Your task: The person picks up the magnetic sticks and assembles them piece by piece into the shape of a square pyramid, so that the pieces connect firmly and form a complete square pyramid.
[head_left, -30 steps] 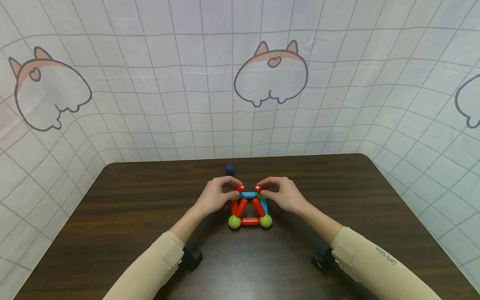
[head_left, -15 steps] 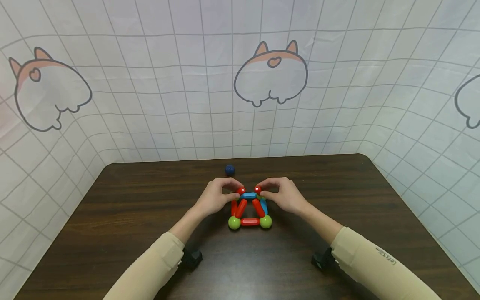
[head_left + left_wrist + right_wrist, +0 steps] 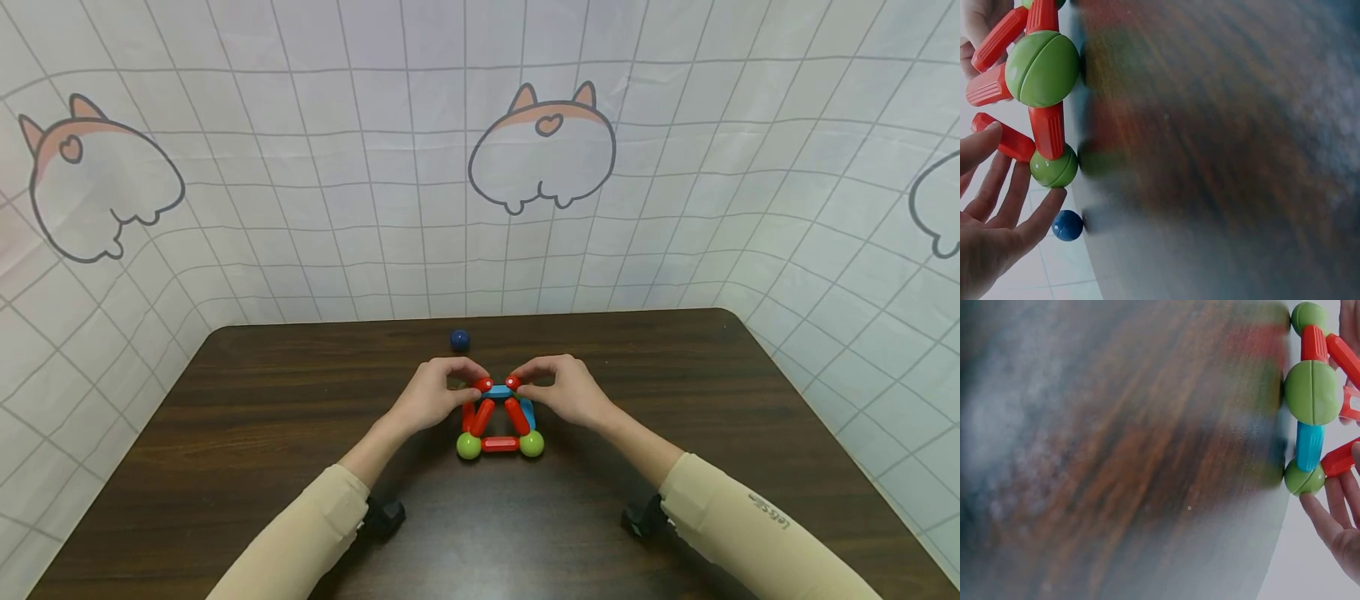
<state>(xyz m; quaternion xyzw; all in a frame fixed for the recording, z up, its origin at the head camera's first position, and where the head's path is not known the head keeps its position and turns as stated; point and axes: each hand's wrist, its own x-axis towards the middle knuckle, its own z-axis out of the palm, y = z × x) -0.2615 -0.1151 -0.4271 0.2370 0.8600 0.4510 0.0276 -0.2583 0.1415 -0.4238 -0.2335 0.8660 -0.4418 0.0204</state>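
Both hands pinch the top of a magnetic rod-and-ball frame

The frame (image 3: 499,417) stands mid-table; left hand (image 3: 431,392) and right hand (image 3: 566,390), fingers curled, each pinch a red rod tip. Uneven squeezing could likely pop a green ball (image 3: 468,446) loose. A blue ball (image 3: 460,338) lies near the far edge.

The head camera looks forward and down over the dark table (image 3: 262,433) from a little way back, while each wrist camera sits low and close at the table's surface, turned sideways, and all three share the toy frame of sticks and balls (image 3: 499,421).
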